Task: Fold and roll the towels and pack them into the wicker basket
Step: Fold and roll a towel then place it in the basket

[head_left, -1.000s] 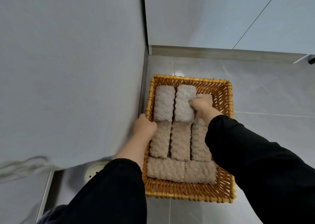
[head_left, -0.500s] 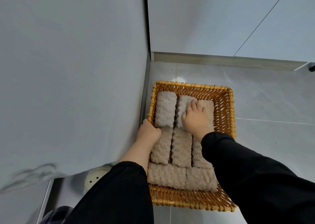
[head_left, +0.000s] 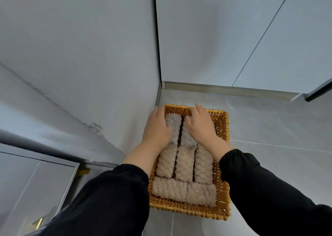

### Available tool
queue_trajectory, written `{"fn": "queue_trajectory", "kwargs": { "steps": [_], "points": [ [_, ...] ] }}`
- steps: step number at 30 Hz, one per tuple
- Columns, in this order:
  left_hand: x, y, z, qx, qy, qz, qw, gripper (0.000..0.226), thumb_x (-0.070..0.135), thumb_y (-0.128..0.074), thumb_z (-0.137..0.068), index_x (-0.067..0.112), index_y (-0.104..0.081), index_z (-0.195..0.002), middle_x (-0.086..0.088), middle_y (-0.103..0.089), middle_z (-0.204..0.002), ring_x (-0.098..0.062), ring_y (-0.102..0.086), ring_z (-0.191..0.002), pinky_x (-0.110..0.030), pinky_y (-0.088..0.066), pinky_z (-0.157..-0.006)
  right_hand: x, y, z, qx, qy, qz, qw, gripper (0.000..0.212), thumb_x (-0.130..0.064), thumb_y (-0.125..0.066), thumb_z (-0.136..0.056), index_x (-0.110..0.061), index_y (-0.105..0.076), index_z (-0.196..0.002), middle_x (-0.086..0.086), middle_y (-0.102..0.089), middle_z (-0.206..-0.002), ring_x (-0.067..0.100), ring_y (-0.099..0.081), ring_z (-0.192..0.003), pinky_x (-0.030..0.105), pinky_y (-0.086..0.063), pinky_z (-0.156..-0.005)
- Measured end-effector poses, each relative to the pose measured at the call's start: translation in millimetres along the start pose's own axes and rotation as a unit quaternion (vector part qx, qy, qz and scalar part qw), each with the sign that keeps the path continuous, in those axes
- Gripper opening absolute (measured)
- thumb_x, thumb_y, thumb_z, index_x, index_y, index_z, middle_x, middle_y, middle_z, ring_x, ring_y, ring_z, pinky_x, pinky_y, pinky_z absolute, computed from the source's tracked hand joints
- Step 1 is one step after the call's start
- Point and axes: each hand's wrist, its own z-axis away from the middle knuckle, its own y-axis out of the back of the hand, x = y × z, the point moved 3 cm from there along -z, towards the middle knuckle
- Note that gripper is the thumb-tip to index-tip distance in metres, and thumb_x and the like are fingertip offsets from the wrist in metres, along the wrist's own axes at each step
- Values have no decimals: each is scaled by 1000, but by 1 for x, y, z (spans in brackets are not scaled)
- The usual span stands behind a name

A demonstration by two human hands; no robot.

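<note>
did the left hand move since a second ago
Yes. The left hand slid from the middle of the left rim of the wicker basket toward its far corner.

Rectangular honey-coloured wicker basket [head_left: 190,209], upright on the grey tiled floor [head_left: 269,128] with its left side close beside a pale wall [head_left: 89,74], packed with beige, nubby rolled towels [head_left: 185,164] lying flat in one layer. Near row: two rolls [head_left: 168,189] laid crosswise, end to end; middle row: three rolls [head_left: 203,167] laid lengthwise, side by side and touching. Far row: two lengthwise rolls [head_left: 173,126] visible with a narrow dark gap between them, the remainder of that row covered.
</note>
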Motion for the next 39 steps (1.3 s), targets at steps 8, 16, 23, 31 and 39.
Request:
{"fn": "queue_trajectory", "kwargs": {
  "steps": [8,16,23,31,39],
  "points": [
    [72,76,75,135,-152,-70,977,60,6,-43,-96,14,-20,-151,-2,-14,-159,-13,-12,-146,-20,-9,-114,-65,127,34,141,87,-78,983,45,-21,-41,-100,-3,-38,-141,18,-27,-153,31,-22,-142,40,-16,-119],
    [114,190,186,385,-339,-123,850,50,4,-48,-84,1,-48,-134,-14,-45,-143,-21,-42,-130,-25,-32,-109,-162,244,92,274,241,-148,919,44,-23,-40,-98,-4,-41,-138,14,-32,-151,24,-25,-140,38,-22,-117],
    [68,269,270,523,-260,-122,802,50,11,-44,-84,3,-48,-133,-12,-41,-146,-19,-37,-133,-22,-30,-108,-282,273,157,390,435,-190,789,36,-2,-50,-85,4,-56,-120,20,-53,-131,31,-45,-126,42,-38,-107],
    [-44,310,356,626,-123,-77,766,54,16,-42,-83,10,-43,-137,-1,-29,-151,2,-21,-136,-8,-15,-109,-428,199,206,241,508,-264,784,40,-15,-41,-86,-1,-55,-121,16,-50,-135,23,-38,-127,34,-32,-108],
    [-169,306,399,651,95,-45,752,61,5,-55,-83,11,-37,-142,-6,-25,-155,-20,-23,-142,-34,-26,-113,-520,73,236,62,458,-280,841,39,-15,-45,-96,-5,-45,-133,9,-43,-141,22,-34,-133,32,-30,-109]
  ]
}}
